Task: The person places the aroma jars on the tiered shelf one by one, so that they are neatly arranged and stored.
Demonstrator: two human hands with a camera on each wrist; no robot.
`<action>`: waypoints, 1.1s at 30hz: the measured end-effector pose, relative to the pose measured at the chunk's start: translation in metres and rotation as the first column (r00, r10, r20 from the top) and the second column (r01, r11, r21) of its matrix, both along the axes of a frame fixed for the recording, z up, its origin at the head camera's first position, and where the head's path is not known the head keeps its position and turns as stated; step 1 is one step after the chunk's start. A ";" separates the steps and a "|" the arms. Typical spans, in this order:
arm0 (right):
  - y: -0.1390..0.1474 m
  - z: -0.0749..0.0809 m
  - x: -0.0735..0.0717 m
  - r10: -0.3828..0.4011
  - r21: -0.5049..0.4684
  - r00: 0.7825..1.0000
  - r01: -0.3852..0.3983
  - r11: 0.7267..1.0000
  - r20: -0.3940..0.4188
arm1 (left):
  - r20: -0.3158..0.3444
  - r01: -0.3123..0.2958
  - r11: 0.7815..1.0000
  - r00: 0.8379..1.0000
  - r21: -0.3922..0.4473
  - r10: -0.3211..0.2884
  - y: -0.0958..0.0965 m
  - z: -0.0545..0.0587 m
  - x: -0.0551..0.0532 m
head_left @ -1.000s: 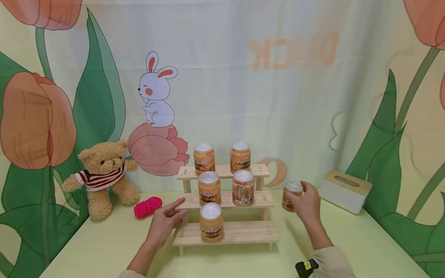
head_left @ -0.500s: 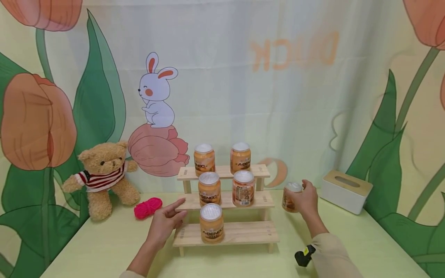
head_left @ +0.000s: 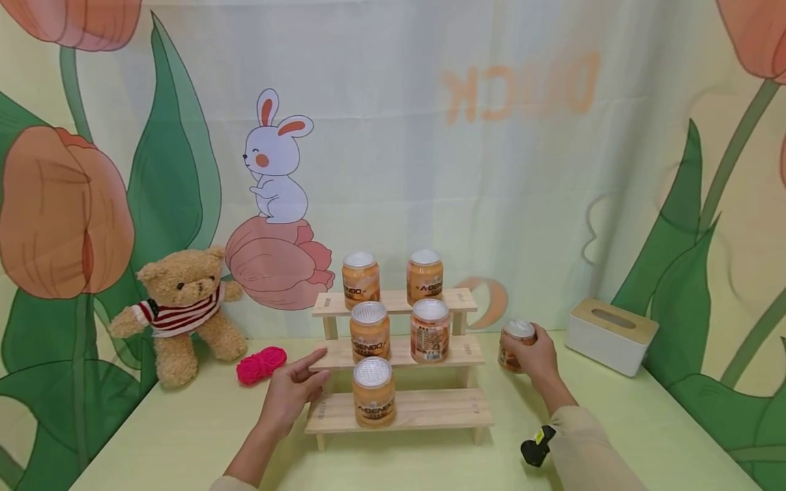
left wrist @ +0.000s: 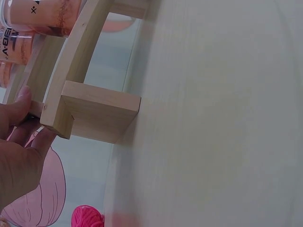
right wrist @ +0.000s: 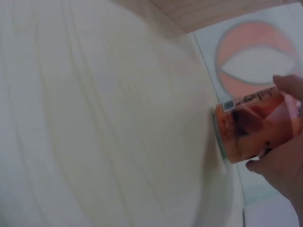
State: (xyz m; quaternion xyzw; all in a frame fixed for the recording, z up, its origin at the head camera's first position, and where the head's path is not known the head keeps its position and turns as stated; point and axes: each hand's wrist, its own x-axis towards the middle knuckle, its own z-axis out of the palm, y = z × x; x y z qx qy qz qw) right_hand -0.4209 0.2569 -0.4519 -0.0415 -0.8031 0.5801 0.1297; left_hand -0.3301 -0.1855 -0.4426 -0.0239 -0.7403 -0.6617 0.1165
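On a three-tier wooden stand [head_left: 442, 408], several orange jars with silver lids stand upright: two on the top tier, two in the middle, and one jar [head_left: 374, 402] at the bottom left. My left hand [head_left: 288, 395] pinches the left end of the middle shelf, index finger above and thumb below. In the left wrist view its fingertips are right at the wood. Right of the stand, my right hand [head_left: 535, 354] grips another jar [right wrist: 255, 125] round its side, lid up. The base of this jar is close to the table in the right wrist view.
A white tissue box [head_left: 604, 344] with a wooden top sits behind and right of my right hand. At the left are a teddy bear [head_left: 187, 320] and a pink yarn bundle [head_left: 261, 365]. A printed curtain [head_left: 393, 170] hangs behind the table [head_left: 184, 436].
My right hand has shifted slightly down and left around its jar, and the sleeve has moved a little. The left hand and the jars on the stand stay put.
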 end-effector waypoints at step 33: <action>0.019 -0.010 -0.006 0.001 -0.086 1.000 -0.002 0.996 -0.011 | 0.008 0.001 1.000 1.000 -0.005 -0.001 -0.002 0.000 0.000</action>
